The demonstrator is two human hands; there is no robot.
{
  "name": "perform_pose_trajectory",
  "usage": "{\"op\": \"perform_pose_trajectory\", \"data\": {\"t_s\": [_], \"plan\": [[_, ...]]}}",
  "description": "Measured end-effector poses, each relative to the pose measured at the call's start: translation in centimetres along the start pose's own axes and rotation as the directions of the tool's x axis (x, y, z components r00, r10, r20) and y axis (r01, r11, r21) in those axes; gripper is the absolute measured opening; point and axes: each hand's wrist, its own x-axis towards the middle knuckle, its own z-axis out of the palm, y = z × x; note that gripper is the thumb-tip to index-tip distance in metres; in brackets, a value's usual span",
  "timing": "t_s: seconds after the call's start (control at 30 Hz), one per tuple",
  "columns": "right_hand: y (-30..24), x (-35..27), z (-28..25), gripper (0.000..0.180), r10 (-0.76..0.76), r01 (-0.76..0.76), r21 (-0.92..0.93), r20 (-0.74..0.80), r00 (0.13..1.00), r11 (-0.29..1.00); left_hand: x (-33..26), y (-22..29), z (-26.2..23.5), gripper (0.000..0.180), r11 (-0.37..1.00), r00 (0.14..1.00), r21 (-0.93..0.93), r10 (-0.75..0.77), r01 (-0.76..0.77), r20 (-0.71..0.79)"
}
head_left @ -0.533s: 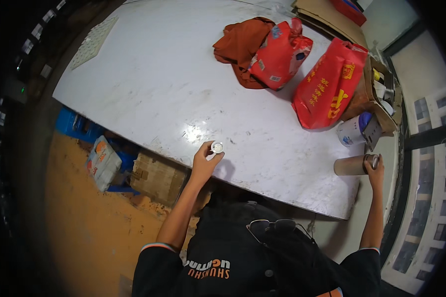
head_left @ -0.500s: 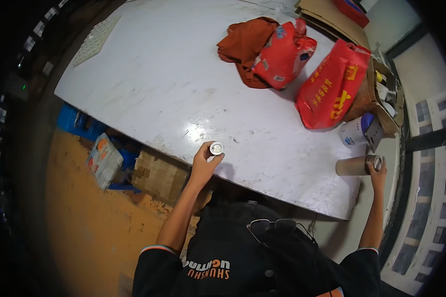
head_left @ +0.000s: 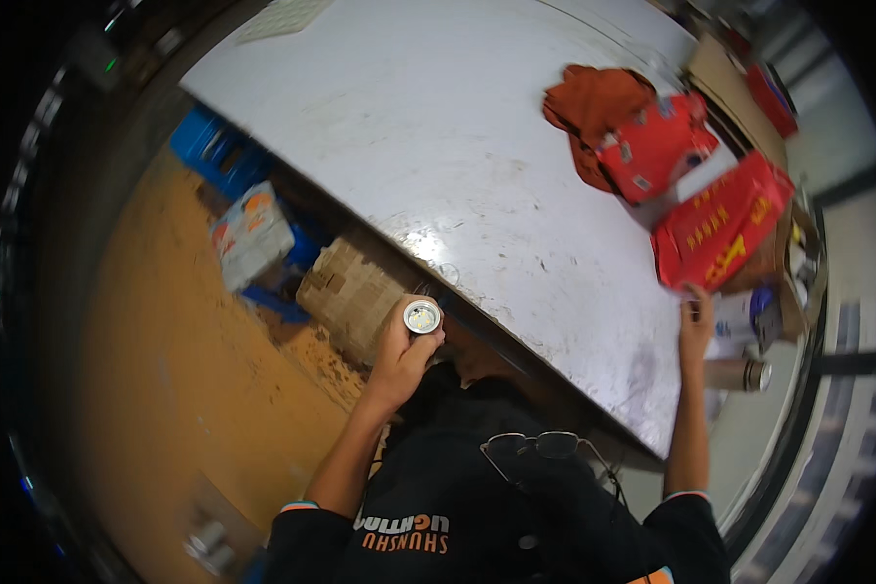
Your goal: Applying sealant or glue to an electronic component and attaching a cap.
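In my left hand point(head_left: 399, 355) is a small cylinder with a silver rim point(head_left: 421, 317); pale yellowish patches show inside its round top, and I cannot tell what kind of thing it is. My fingers wrap round it in front of the table's near edge. Over the table's right part my right hand point(head_left: 695, 326) holds nothing that I can see, fingers parted, close to the lower edge of a red printed bag point(head_left: 725, 229). Beside my right wrist is a brownish tumbler point(head_left: 735, 375) with a metal lid, partly hidden by the forearm.
A white table point(head_left: 457, 146) stretches ahead. Toward the back right are a rust-brown cloth point(head_left: 599, 102), a second red bag point(head_left: 657, 146) and a cardboard box point(head_left: 803, 253). A white-and-purple container point(head_left: 735, 321) stands by the box. Blue stools point(head_left: 219, 156) and a cardboard carton point(head_left: 350, 292) sit below the left edge.
My right hand has let go of the tumbler and moved forward to the red bag. My left hand has drawn the cylinder back off the table's edge. The view has turned left.
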Motion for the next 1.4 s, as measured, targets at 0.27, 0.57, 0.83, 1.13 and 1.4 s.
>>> {"op": "perform_pose_trajectory", "data": {"t_s": [0.27, 0.57, 0.83, 1.13, 1.4], "plan": [[-10.5, -8.7, 14.1, 0.028, -0.315, 0.156, 0.273, 0.822, 0.474, 0.949, -9.4, -2.4, -2.4, 0.016, 0.982, 0.951, -0.002, -0.183, 0.189, -0.248], [-10.9, -21.5, 23.4, 0.031, -0.013, 0.039, 0.000, 0.946, 0.323, 0.999, -13.8, -1.0, -18.6, 0.013, 0.987, 0.887, 0.121, -0.036, 0.103, -0.460], [-16.6, -30.7, 35.9, 0.035, 0.503, -0.151, -0.510, 0.860, -0.084, 0.847, -25.5, -0.4, -41.3, 0.015, 0.931, 0.637, -0.021, -0.266, 0.364, -0.724], [-37.3, -30.0, 53.8, 0.039, 0.422, -0.227, -0.421, 0.905, -0.047, 0.878, -21.0, 2.2, -59.3, 0.010, 0.934, 0.607, -0.231, -0.353, 0.272, -0.712], [-46.8, -27.2, 70.9, 0.032, 0.423, -0.010, -0.428, 0.896, -0.134, 0.904, -11.4, 4.8, -78.1, 0.012, 0.833, 0.755, 0.454, 0.068, 0.317, -0.652]]}}
